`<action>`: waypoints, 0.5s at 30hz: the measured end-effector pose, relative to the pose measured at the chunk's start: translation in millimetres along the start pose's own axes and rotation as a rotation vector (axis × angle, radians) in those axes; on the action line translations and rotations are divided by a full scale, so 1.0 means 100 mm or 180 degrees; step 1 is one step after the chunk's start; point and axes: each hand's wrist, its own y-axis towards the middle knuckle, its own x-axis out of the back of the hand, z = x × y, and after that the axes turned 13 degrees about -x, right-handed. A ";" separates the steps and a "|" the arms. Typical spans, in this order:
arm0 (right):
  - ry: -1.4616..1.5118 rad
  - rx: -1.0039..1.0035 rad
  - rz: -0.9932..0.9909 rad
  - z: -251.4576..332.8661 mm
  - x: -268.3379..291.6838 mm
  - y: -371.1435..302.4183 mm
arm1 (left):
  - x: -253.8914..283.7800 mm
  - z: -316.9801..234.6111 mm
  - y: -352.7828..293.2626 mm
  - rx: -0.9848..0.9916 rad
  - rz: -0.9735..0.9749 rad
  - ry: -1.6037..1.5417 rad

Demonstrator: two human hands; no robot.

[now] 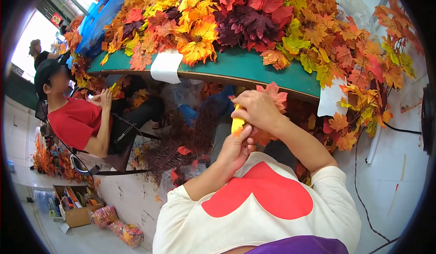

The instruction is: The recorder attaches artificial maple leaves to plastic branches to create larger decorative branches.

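Green table (247,74) sits under heaped leaves (252,24). Off its near edge, the right hand (261,110) and left hand (236,149) are closed together; pink leaves (275,96) show on their table side, and both grip a yellow piece (237,125). The step looks like fingertip work on that piece; the next move calls for a steady pinch. Hands hide part of it; whether the pink leaves are held cannot be told.
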 end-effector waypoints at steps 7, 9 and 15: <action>0.0447 -0.0664 -0.1384 -0.57 0.37 0.35 | -0.06 -0.12 0.17 -0.0085 0.0100 -0.0293; -0.1546 -0.0045 -0.2337 -0.85 0.47 0.48 | -0.08 -0.17 0.17 -0.0227 0.0064 -0.0232; -0.1701 -0.0454 -0.1605 -1.40 0.42 0.51 | -0.01 -0.28 0.21 -0.0168 0.0252 -0.0636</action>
